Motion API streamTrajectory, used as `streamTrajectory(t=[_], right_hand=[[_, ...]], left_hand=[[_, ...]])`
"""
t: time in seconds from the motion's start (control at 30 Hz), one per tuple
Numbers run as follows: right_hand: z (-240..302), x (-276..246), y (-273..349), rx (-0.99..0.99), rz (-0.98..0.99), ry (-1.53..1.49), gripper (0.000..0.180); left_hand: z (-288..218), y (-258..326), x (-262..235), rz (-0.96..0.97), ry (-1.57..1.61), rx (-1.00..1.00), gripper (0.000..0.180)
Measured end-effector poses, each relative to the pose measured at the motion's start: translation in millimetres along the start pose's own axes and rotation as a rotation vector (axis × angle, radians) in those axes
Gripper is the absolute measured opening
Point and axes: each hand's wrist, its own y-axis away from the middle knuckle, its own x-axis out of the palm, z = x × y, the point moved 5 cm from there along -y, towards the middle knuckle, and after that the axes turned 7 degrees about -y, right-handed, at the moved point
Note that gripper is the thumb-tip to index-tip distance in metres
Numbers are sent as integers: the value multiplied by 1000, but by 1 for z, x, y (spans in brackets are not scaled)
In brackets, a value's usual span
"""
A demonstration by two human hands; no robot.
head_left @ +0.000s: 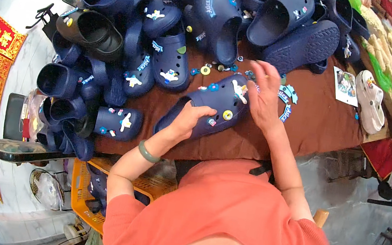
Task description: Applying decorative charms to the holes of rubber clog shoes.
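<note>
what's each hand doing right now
Left hand: closed on the heel end of a navy clog, holding it steady.
Right hand: open, fingers spread at the clog's toe end.

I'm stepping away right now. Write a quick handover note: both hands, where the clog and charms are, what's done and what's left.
Left hand: grips the heel end of the navy clog lying on the brown table.
Right hand: open, fingers spread over the clog's toe end; whether it holds a charm cannot be seen.
Done: several charms already sit on this clog, including a yellow ring charm.
Left: loose charms lie on the table just beyond the clog.
Pile of navy clogs behind, many already decorated.
</note>
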Motion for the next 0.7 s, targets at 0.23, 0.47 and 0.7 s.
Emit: streamTrajectory(t=[0.23,0.47,0.7], right_hand=[[-20,48,23,-207,269,-29,15],[-20,51,16,-135,432,84,26],[-24,42,29,-165,253,-53,37]], left_hand=[[25,-6,-3,25,182,-93,32],[23,-1,2,40,-43,-24,34],[27,-3,2,49,-144,51,35]])
